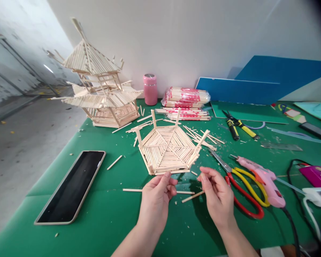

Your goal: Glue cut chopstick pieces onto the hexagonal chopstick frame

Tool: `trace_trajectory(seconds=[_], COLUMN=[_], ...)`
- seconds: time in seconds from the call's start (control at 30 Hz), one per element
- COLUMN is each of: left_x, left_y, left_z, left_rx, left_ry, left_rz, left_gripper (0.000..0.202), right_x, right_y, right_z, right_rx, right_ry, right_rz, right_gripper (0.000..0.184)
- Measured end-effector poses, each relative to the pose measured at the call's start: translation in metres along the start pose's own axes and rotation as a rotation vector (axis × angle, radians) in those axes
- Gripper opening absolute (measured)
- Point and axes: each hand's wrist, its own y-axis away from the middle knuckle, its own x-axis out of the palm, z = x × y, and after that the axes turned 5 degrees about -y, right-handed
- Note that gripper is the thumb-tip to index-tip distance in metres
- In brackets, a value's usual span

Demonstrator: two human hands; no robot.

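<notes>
A hexagonal panel of glued wooden sticks (169, 150) lies on the green mat (109, 214) in front of me. My left hand (157, 198) pinches the panel's near edge with thumb and fingers. My right hand (218, 194) hovers just right of that edge, fingertips pinched together near it; I cannot make out anything in them. Loose sticks (192, 196) lie under and between my hands.
A stick pagoda model (98, 85) stands at the back left, a phone (71, 185) lies at the left. Red and yellow scissors (243, 185), a pink glue gun (264, 180), pliers (239, 126), packs of chopsticks (186, 98) and a pink flask (150, 89) are around.
</notes>
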Motion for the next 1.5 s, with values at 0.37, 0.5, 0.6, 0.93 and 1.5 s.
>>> trace_trajectory(seconds=[0.37,0.5,0.6,0.93,1.5], left_x=[0.000,0.000,0.001,-0.001,0.000], left_y=[0.000,0.000,0.000,-0.003,-0.003], left_z=[0.002,0.002,0.002,0.005,0.003], left_rx=[0.010,0.006,0.008,0.023,0.006], left_ry=[-0.002,-0.011,-0.015,-0.003,-0.029], left_rz=[0.010,-0.008,-0.007,0.014,0.012], left_gripper=[0.014,0.016,0.017,0.015,0.011], right_x=[0.003,0.004,0.005,0.010,0.011], right_y=[-0.002,-0.002,-0.002,-0.002,-0.002], right_z=[0.006,0.005,0.003,0.000,0.001], right_rx=[-0.287,-0.366,-0.433,-0.487,-0.482], right_ry=[0.165,0.215,0.233,0.211,0.234], right_rz=[0.167,0.254,0.302,0.480,0.504], right_gripper=[0.016,0.026,0.031,0.048,0.053])
